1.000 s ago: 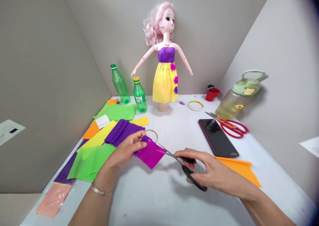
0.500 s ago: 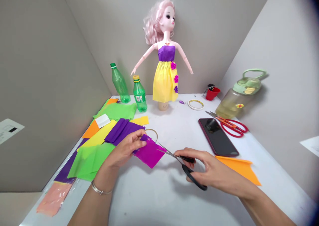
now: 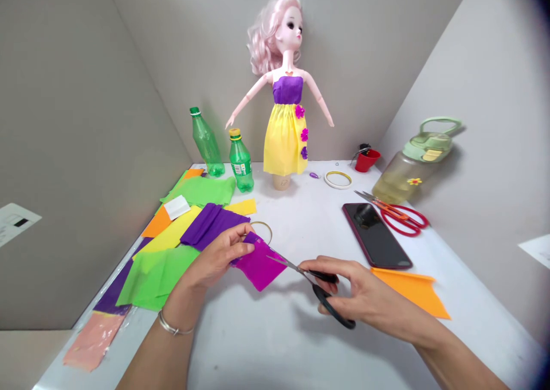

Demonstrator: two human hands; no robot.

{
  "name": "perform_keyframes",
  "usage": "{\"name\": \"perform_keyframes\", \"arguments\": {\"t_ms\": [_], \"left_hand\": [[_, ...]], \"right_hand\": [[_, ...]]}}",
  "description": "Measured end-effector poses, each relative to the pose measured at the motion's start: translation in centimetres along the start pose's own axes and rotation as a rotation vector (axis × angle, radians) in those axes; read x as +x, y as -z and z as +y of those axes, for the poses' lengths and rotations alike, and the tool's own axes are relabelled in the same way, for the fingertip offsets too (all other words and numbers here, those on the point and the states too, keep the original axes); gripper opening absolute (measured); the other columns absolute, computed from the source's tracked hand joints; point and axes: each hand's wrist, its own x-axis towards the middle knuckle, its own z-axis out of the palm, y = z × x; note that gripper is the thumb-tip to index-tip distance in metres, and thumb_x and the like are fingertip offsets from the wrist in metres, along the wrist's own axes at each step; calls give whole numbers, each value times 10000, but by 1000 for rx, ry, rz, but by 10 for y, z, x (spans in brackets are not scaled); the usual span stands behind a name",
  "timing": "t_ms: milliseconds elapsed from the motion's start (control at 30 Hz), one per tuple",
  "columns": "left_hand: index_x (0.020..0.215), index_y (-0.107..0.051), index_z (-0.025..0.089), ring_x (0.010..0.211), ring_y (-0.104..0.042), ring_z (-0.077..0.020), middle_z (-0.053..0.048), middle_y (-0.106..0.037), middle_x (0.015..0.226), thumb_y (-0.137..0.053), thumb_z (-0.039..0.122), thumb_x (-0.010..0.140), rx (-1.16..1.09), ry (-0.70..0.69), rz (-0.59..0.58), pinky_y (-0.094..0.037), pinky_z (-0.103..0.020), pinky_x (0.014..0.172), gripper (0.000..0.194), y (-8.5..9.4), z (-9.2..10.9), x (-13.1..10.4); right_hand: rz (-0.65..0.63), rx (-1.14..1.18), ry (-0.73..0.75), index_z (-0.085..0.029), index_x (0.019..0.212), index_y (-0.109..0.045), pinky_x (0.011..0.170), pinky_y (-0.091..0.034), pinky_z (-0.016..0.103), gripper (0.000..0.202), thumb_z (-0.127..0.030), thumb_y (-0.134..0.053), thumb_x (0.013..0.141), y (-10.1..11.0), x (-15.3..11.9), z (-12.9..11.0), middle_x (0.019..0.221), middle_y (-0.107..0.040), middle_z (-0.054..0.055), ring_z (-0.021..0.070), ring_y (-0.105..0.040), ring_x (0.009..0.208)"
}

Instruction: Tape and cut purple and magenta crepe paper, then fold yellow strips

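A square-cornered piece of magenta crepe-like paper [image 3: 263, 268] is held up above the pale tabletop [image 3: 275, 344] with one corner pointing down. The left hand [image 3: 222, 251] pinches its upper left edge between thumb and fingers in a narrow grip. The right hand [image 3: 344, 286] holds slim metal scissors with black handles [image 3: 319, 297], its fingers and thumb at the loops, the blades narrowly parted at the paper's right side.

The paper looks thin and limp, so it could fold between the blades if the left hand lets it slacken, and a tug against them could tear it. The tips point toward the left thumb; an overlong stroke or a slip of the paper might bring them close to skin.

Beside the left hand lie a folded stack of deep purple paper [image 3: 210, 224] and a thin gold-coloured ring [image 3: 271, 234]. A black-screened phone with a dark red edge [image 3: 378, 235] lies beyond the right hand, and a pink-haired doll in a purple and yellow dress [image 3: 284, 141] stands behind everything.

The left fingertips behind the paper are hidden, as is the ring's near side. Whether the blades have bitten in or merely overlap the paper cannot be told.
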Motion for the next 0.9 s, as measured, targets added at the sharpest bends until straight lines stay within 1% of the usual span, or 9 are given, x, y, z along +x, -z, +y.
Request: {"name": "perform_keyframes", "arguments": {"t_ms": [133,300,433,567,700,800,900], "left_hand": [[884,-531,180,628,-458,-85,15,-566,788,-695,327,794,7,-11,3,-330,-195,565,238,2,0,0],[861,-520,181,598,-420,-79,38,-522,732,-699,318,784,-1,-29,23,-307,-190,541,238,3,1,1],[870,-542,179,606,-431,-80,31,-543,759,-713,331,774,-10,-23,16,-317,-191,548,248,1,2,1],[871,-549,184,595,-429,-79,37,-540,747,-722,329,760,-19,-10,22,-316,-189,546,252,0,1,1],[879,-550,183,609,-447,-82,26,-563,774,-715,330,768,-16,-4,23,-323,-191,554,247,0,1,0],[879,-548,180,606,-441,-79,24,-563,774,-713,328,772,-14,-10,16,-322,-190,551,245,-1,2,0],[880,-538,184,597,-440,-78,29,-561,768,-716,337,767,-18,-2,11,-321,-189,541,261,-1,2,-1]], "right_hand": [[24,-15,5,-246,1212,-660,806,-452,239,470,-170,-643,749,2,0,1,877,-499,-9,150,-499,858],[24,-74,16,-278,1201,-650,829,-451,253,475,-165,-641,740,4,-1,2,903,-517,-9,161,-521,888],[26,-106,17,-279,1186,-662,852,-443,272,460,-179,-655,737,1,-1,0,918,-552,-1,173,-538,898],[42,-98,11,-256,1185,-673,827,-461,282,458,-206,-667,730,0,-1,-2,922,-571,16,185,-542,894],[46,-76,11,-243,1175,-687,801,-467,269,443,-225,-688,732,0,-1,-3,890,-561,12,174,-532,858],[41,-45,15,-247,1176,-694,791,-466,259,425,-236,-700,750,0,0,0,897,-563,8,161,-516,835],[44,-17,8,-246,1198,-690,772,-476,269,436,-292,-720,766,0,1,7,949,-581,17,160,-507,822]]}}
